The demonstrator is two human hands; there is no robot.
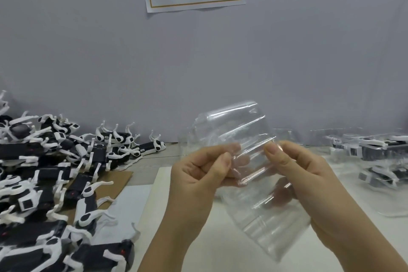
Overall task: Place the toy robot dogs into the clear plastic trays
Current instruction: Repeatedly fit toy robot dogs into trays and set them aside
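Both your hands pinch the clear tray (242, 130), and neither holds anything else. Your left hand (198, 172) curls thumb and fingers onto its near-left edge. Your right hand (304, 168) sets its thumb on the front, with the fingers behind showing through the plastic.

You hold the tray up off the table (220, 249), tilted, so the light catches its ridges and you can see the rim you are working. The plastic looks layered, so I judge you have a nested stack and are trying to part one tray from the rest. That would explain why your thumbs sit so close together on the same edge. How many layers there are, I cannot tell.

The dogs (44, 183) lie in a loose heap well to the left of the tray, partly on brown cardboard (114, 181), and none touches it. To the right of the tray sit the filled trays (375, 150), each with dogs inside. No dog is in the tray you hold, so this is preparation, and packing comes next.
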